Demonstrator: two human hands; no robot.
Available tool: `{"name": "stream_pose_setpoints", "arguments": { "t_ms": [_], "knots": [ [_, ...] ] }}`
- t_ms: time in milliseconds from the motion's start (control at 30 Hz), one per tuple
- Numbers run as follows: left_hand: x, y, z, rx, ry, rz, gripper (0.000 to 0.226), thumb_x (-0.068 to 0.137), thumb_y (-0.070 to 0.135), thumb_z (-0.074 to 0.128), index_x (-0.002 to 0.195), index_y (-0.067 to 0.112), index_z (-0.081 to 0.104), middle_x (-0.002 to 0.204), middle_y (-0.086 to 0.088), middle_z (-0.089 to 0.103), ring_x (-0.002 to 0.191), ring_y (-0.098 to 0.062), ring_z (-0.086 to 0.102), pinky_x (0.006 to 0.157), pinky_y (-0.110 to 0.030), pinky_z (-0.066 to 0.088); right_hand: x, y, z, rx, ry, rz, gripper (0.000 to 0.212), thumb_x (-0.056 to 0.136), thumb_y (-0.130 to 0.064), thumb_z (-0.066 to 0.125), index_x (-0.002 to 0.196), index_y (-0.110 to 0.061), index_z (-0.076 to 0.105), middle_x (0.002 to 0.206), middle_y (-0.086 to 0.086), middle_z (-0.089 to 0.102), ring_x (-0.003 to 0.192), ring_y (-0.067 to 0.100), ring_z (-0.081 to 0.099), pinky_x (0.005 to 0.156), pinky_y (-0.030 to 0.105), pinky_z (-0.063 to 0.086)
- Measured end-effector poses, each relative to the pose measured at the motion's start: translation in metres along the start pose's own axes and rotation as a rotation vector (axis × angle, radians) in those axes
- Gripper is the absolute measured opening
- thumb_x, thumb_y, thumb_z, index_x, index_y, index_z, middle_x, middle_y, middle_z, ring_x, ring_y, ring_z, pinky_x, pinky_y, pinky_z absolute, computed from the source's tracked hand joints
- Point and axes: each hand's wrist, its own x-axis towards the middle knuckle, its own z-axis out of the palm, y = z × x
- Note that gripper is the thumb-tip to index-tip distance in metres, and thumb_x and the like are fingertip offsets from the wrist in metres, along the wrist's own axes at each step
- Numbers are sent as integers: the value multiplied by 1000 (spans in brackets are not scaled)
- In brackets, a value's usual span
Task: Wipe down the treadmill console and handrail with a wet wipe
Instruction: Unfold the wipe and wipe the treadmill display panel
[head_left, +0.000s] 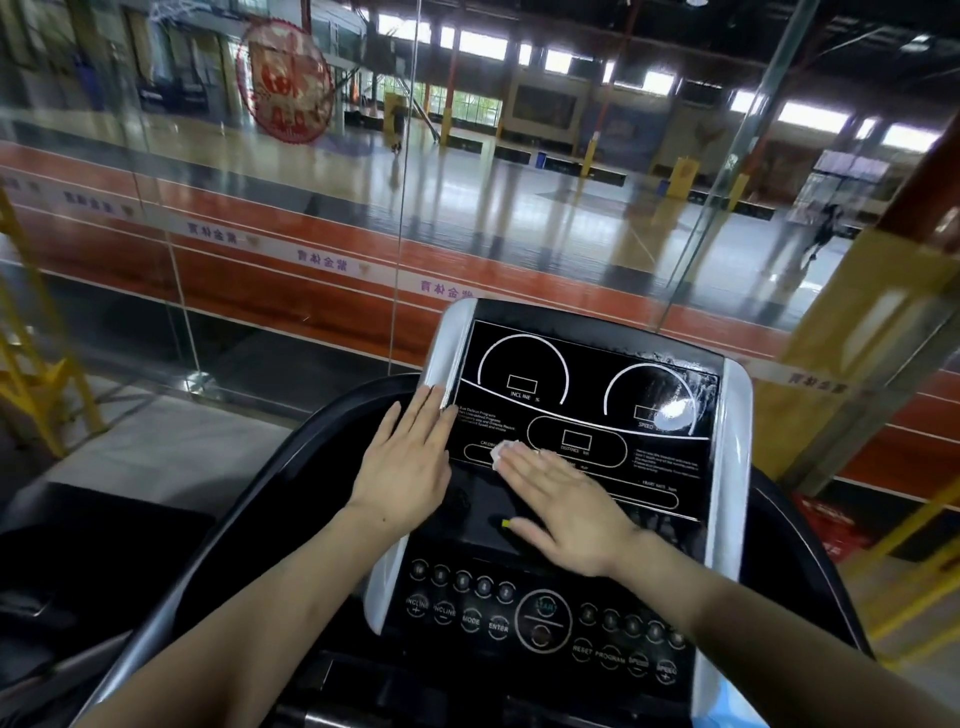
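The right hand lies flat, palm down, fingers stretched together and pointing toward the console's left edge, pressing a white wet wipe against the black treadmill console; only a crumpled bit of the wipe shows beyond the fingertips, in the lower left part of the display panel. The left hand is also spread flat and holds nothing, its fingers reaching up along the console's left edge, where the fingertips touch the silver side trim. Both forearms are bare and come in from the bottom corners of the view. The display panel carries white dial outlines and small printed text, and a wet smear glints near its upper right corner. Below the hands, along the console's near edge, sit rows of round buttons. A dark curved handrail sweeps around the console's left side. Beyond the console stands a glass wall, and through it a large indoor sports hall with shiny courts and an orange track.
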Motion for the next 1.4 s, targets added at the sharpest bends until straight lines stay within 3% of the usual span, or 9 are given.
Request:
{"name": "stream_pose_setpoints", "arguments": {
  "t_ms": [100, 200, 300, 467, 633, 867, 1033, 1167, 1400],
  "knots": [
    [4, -5, 0, 1, -5, 6, 60, 101, 27, 49, 157, 8, 39, 171, -11, 25, 161, -24, 15, 129, -49, 20, 27, 23, -19, -44, 4, 33, 73, 110, -56, 27, 169, -18, 6, 177, 0, 3, 163, 13, -4, 133, 39, 7],
    [8, -6, -1, -3, -24, 9, 61, 102, 29, 46, 158, 8, 37, 172, -11, 23, 161, -24, 13, 130, -49, 19, 66, 57, -51, -22, 95, 240, 76, 108, -58, 24, 168, -15, 9, 176, 4, 5, 163, 18, 3, 132, 46, 17],
    [10, -10, -1, -6, -39, 17, 62, 102, 29, 46, 160, 8, 34, 173, -9, 20, 162, -22, 10, 130, -48, 17, 81, 65, -56, -27, 123, 333, 75, 109, -58, 21, 168, -16, 3, 176, 2, -3, 163, 18, -3, 132, 44, 13],
    [17, -23, 0, 28, -37, 47, 62, 102, 26, 42, 162, 11, 32, 173, -5, 19, 162, -24, 8, 130, -49, 15, 36, 12, -19, -1, 71, 169, 73, 111, -54, 25, 168, -18, 1, 177, -1, -3, 162, 13, -10, 133, 40, 5],
    [28, -34, -2, 83, -83, 55, 67, 107, 26, 31, 166, 16, 1, 174, 2, -9, 160, -27, -14, 131, -53, 1, 20, 3, -9, -49, -14, 29, 70, 112, -52, 27, 169, -19, 3, 177, -4, -3, 162, 10, -9, 133, 37, 3],
    [25, -43, 8, 69, -105, 51, 70, 108, 28, 30, 165, 23, -10, 172, 9, -20, 160, -27, -17, 130, -54, -2, 97, 53, -58, -11, 119, 333, 75, 107, -60, 17, 168, -17, 7, 176, 0, 0, 163, 15, -3, 132, 45, 14],
    [24, -50, 11, 85, -69, 83, 75, 105, 29, 43, 167, 23, 1, 174, 8, -10, 162, -30, 1, 130, -56, 8, 66, 5, -26, -14, 70, 174, 74, 109, -57, 22, 168, -16, 4, 177, 1, -2, 163, 14, -9, 133, 42, 5],
    [24, -54, 12, 92, -86, 108, 70, 107, 32, 34, 166, 24, -4, 173, 9, -16, 161, -28, -7, 129, -56, -1, 44, -15, -11, -67, -5, 14, 72, 111, -55, 26, 168, -17, 2, 177, -2, -4, 162, 11, -11, 132, 36, -1],
    [26, -57, 7, 108, -111, 112, 73, 108, 36, 28, 163, 24, -17, 171, 8, -26, 158, -29, -22, 129, -56, -7, 128, 42, -66, -55, 79, 232, 75, 107, -57, 20, 168, -15, 10, 176, 3, 4, 163, 18, 1, 132, 45, 15]
  ]
}}
